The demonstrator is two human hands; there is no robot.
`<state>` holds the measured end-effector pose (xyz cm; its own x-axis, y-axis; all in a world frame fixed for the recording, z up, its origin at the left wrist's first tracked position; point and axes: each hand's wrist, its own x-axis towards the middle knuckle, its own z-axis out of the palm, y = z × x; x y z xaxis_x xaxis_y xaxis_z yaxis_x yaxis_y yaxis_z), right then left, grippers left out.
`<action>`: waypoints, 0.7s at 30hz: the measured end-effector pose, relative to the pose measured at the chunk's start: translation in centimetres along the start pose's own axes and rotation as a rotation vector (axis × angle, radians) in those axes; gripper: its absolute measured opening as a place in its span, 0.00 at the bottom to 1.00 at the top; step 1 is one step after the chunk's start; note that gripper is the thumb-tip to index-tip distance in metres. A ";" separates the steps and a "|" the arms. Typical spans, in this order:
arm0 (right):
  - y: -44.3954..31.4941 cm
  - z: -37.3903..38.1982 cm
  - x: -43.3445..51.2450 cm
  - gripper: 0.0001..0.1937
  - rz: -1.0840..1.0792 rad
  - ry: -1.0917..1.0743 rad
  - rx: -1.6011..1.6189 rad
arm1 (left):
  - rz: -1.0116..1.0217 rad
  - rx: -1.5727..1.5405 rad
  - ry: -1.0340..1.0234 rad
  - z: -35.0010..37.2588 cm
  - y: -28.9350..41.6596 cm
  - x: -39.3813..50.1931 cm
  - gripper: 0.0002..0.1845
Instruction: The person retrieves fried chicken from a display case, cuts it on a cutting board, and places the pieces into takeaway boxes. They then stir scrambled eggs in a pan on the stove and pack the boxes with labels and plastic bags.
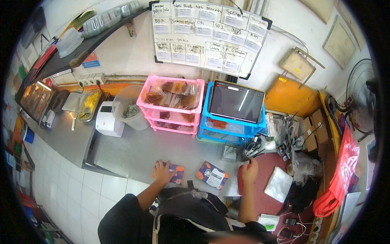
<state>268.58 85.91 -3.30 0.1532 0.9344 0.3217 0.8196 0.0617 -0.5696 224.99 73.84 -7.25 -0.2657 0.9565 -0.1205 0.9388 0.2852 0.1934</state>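
My left hand [163, 172] rests with spread fingers on a purple and orange printed box [179, 174] at the near edge of the steel counter. A second such box [212, 175], with a white label on top, lies to its right, touched by neither hand. Farther right, my right hand [250, 170] is at the border of the steel counter and a red surface. Its fingers are around or against a red item [240, 180]; whether it grips it I cannot tell. Just beyond that hand a holder with scissors and pens [254, 146] stands beside a small clear container [230, 152].
Behind stand a pink basket rack [170, 108] with bagged sauces, a blue rack [205, 122] bearing a tablet [237, 102], a white label printer [109, 120] and a plastic bucket [120, 105]. White plastic bags [278, 184] lie right, near cables [289, 228]. A shelf [88, 50] overhangs the left.
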 end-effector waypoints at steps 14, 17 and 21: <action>-2.5 3.9 4.3 0.24 0.065 -0.054 -0.422 | -0.060 0.071 0.090 0.4 0.6 0.0 0.30; -1.5 3.0 4.3 0.24 0.012 -0.130 -0.492 | -0.074 0.052 0.045 0.2 0.6 0.3 0.29; -0.6 1.4 3.5 0.24 -0.055 -0.168 -0.364 | -0.060 0.079 0.013 -0.6 0.9 0.5 0.30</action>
<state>267.88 89.64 -2.87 0.0359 0.9793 0.1994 0.9707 0.0132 -0.2397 225.55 74.59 -6.53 -0.3248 0.9386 -0.1164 0.9352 0.3371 0.1084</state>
